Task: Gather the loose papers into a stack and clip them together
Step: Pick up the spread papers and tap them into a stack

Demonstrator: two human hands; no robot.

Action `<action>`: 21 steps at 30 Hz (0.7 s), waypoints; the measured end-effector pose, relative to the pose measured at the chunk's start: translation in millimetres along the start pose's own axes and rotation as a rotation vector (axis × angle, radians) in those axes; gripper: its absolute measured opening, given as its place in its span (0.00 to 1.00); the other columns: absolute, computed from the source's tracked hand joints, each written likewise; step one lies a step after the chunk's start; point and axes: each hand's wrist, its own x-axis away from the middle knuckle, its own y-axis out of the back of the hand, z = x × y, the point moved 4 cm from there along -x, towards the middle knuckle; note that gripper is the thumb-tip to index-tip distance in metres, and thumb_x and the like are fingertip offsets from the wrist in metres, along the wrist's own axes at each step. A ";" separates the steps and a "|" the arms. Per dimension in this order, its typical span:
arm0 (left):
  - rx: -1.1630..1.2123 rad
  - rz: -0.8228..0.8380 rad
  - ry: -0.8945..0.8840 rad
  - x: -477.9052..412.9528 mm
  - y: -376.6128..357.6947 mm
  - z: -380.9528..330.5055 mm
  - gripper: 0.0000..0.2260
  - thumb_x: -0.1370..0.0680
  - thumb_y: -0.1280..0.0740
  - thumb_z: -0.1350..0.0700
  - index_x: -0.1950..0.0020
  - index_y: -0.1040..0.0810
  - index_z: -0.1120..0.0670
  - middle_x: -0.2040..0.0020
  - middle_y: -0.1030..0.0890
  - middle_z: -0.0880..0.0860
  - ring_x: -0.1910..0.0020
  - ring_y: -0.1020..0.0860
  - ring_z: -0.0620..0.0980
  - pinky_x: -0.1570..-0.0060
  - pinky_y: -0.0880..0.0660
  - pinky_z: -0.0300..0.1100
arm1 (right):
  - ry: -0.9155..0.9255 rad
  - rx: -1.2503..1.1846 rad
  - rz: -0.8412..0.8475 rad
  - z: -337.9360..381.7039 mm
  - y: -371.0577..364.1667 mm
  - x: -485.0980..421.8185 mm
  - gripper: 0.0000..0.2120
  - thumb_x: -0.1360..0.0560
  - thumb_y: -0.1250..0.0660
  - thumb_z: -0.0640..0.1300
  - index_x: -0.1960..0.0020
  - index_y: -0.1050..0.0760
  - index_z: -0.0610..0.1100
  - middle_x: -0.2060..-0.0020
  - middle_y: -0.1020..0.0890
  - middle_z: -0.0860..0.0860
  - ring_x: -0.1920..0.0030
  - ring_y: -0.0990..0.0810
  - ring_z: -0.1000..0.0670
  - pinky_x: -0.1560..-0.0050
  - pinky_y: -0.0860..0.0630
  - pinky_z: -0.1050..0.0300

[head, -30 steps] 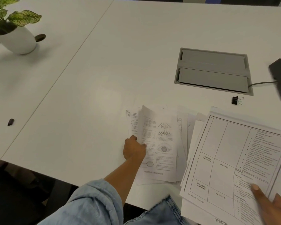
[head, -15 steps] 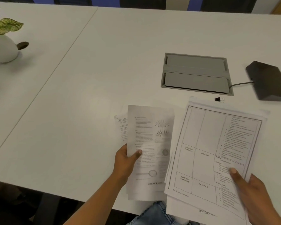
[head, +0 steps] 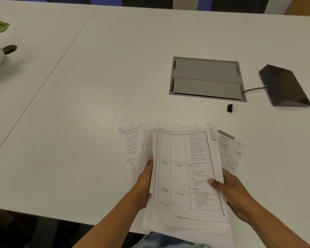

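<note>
Stack [head: 184,176] sits between both hands, its near end hanging past the surface [head: 97,104] edge toward the body. Left hand [head: 143,181] grips the stack's left edge, thumb lying up the side, fingers hidden under the sheets. Right hand [head: 234,194] pinches the right edge, thumb on top of the gridded page. This two-sided hold looks meant for squaring the edges, which aren't aligned yet: lower pages stick out at the bottom.

Loose sheets [head: 131,149] fan out just left of the left hand, partly under the stack. Printed sheets [head: 229,151] poke out just ahead of the right hand. Both lots probably need pulling in first.

Binder clip [head: 232,108] lies untouched further ahead of the right hand, apart from the papers — likely parked there for the clipping step.
</note>
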 end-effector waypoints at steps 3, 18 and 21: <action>-0.027 0.031 -0.064 -1.2 -1.7 -9.9 0.09 0.19 0.39 0.43 0.44 0.21 0.41 0.49 0.13 0.48 0.44 0.18 0.54 0.38 0.25 0.60 | 0.091 -0.020 -0.050 2.4 4.1 -2.5 0.39 0.45 0.19 0.59 0.37 0.23 0.47 0.43 0.16 0.51 0.42 0.17 0.50 0.46 0.20 0.58; -0.412 -0.206 -0.772 20.7 -52.4 -95.3 0.35 0.38 0.26 0.32 0.38 0.25 0.51 0.44 0.18 0.54 0.43 0.19 0.56 0.46 0.18 0.55 | 0.498 0.063 -0.155 94.6 3.3 -12.8 0.16 0.28 0.29 0.35 0.41 0.21 0.44 0.47 0.15 0.49 0.47 0.16 0.51 0.50 0.20 0.60; -0.448 -0.153 -0.834 18.4 -51.2 -94.6 0.19 0.32 0.23 0.42 0.46 0.18 0.47 0.51 0.15 0.47 0.45 0.18 0.51 0.48 0.18 0.49 | 0.502 0.092 -0.152 86.3 -1.2 -14.2 0.16 0.28 0.28 0.35 0.45 0.21 0.51 0.50 0.14 0.52 0.47 0.15 0.52 0.49 0.19 0.58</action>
